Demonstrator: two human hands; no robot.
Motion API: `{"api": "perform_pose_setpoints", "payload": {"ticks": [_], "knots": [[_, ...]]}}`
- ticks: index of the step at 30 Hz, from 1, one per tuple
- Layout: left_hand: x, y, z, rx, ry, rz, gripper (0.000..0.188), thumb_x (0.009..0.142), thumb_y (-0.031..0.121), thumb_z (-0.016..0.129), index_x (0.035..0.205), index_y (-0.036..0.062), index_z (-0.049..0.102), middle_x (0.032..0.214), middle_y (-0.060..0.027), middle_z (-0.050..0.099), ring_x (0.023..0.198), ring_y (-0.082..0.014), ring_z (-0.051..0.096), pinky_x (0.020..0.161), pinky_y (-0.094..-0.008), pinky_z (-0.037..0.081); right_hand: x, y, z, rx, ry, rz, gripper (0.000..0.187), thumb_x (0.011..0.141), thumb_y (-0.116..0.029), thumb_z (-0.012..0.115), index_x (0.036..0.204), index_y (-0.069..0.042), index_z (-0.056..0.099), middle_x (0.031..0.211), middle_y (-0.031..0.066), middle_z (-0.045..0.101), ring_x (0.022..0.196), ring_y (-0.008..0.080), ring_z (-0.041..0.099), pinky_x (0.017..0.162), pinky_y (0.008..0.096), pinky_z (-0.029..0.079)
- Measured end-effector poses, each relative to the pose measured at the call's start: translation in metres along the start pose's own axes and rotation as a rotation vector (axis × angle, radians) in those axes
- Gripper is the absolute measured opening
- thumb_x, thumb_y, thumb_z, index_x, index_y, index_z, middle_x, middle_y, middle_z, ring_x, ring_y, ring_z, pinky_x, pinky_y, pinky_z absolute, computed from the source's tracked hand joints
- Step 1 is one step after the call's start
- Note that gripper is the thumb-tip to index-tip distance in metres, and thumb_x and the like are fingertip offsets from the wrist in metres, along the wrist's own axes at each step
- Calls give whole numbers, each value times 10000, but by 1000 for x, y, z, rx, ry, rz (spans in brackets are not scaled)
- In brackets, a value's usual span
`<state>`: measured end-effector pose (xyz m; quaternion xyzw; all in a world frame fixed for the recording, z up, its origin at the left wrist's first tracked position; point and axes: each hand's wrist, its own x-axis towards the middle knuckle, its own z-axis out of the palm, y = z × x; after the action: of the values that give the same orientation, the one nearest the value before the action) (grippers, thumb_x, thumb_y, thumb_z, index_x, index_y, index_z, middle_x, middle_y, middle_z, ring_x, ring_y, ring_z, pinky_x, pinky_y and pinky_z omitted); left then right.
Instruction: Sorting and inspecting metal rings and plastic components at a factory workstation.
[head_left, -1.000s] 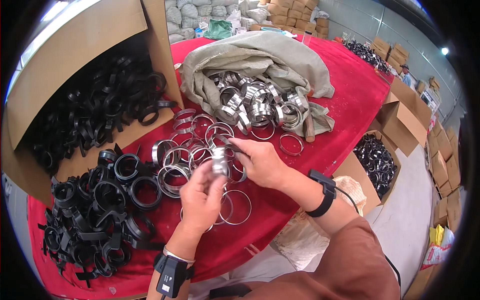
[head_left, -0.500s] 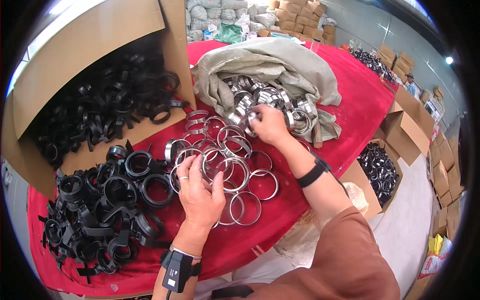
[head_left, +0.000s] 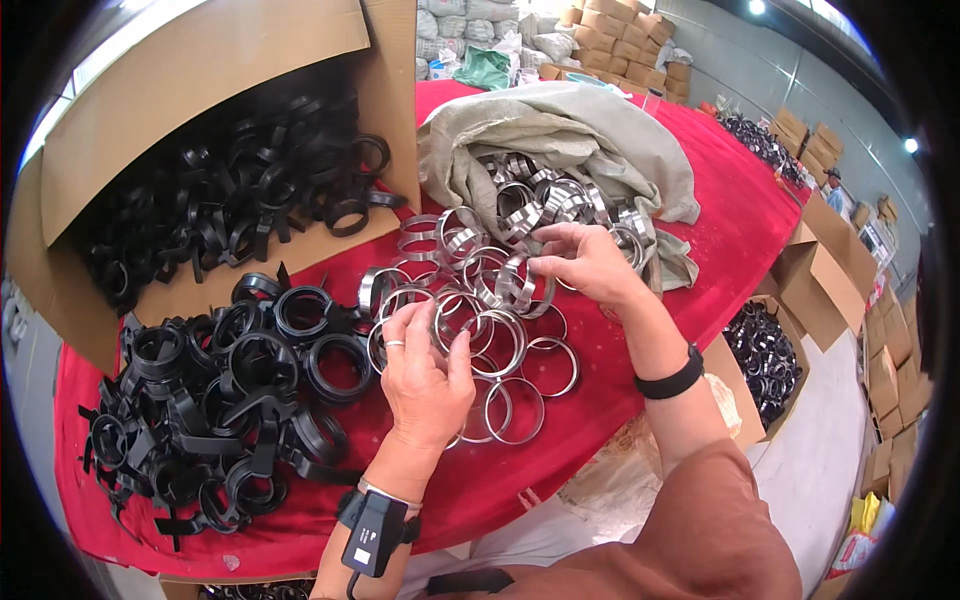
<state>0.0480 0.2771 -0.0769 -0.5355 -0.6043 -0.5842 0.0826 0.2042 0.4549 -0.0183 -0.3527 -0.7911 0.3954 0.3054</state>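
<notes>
Bare metal rings (head_left: 517,411) lie in a loose, overlapping pile in the middle of the red-covered table. My left hand (head_left: 425,385) rests at the near left side of this pile, its fingers apart and curved; the fingertips meet the nearest rings. Over the far right part of the pile is my right hand (head_left: 590,265), thumb and fingers apart, beside several rings at the mouth of a pale woven sack (head_left: 640,130). More shiny metal rings (head_left: 570,200) fill the sack's opening. Whether the right fingertips press on a ring is hard to see.
Left of my left hand lies a heap of black ring-shaped clamps (head_left: 262,365) with tabs. Behind it, a cardboard box (head_left: 200,60) on its side holds more black pieces. An open carton (head_left: 735,385) of black parts stands right of the red tablecloth (head_left: 720,250).
My right hand has drawn back from the sack's mouth toward the pile, and more rings lie between sack and pile. My left hand stays by the near rings. The view has shifted slightly.
</notes>
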Motion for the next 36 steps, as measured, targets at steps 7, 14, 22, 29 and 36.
{"api": "perform_pose_setpoints", "payload": {"ticks": [7, 14, 22, 29, 36], "knots": [[-1, 2, -1, 7, -2, -6, 440, 751, 4, 673, 1161, -21, 517, 1142, -148, 483, 490, -85, 459, 469, -223, 411, 33, -11, 7, -462, 364, -200, 301, 754, -162, 659, 1025, -30, 660, 963, 145, 667, 890, 283, 639, 787, 351, 495], [-1, 1, -3, 28, -23, 17, 423, 746, 15, 678, 1139, -20, 525, 1127, -145, 491, 484, -87, 455, 472, -228, 412, 72, 2, 8, -1025, -25, -310, 244, 718, -101, 636, 953, -37, 641, 1037, 158, 629, 936, 316, 598, 809, 376, 485], [2, 4, 0, -95, -40, -73, 391, 835, 57, 621, 1193, -35, 493, 1060, -120, 545, 534, -83, 498, 497, -202, 419, 2, -40, 24, 55, -333, -206, 136, 787, -58, 689, 912, -8, 673, 802, 65, 658, 722, 114, 599, 661, 262, 493], [9, -6, -8, -854, -95, -648, 197, 950, 212, 508, 865, 43, 563, 700, -45, 594, 526, -82, 530, 453, -208, 420, -25, -42, 52, -59, -264, -552, 144, 804, -99, 653, 920, -17, 675, 791, 99, 654, 712, 169, 615, 665, 291, 490], [16, 1, -13, -930, -82, -804, 219, 934, 209, 542, 859, 5, 565, 714, -54, 618, 558, -86, 572, 496, -221, 485, 1, -8, 10, -391, 160, -489, 388, 779, -151, 676, 1138, -22, 606, 930, 159, 666, 755, 214, 641, 709, 316, 499]]}}
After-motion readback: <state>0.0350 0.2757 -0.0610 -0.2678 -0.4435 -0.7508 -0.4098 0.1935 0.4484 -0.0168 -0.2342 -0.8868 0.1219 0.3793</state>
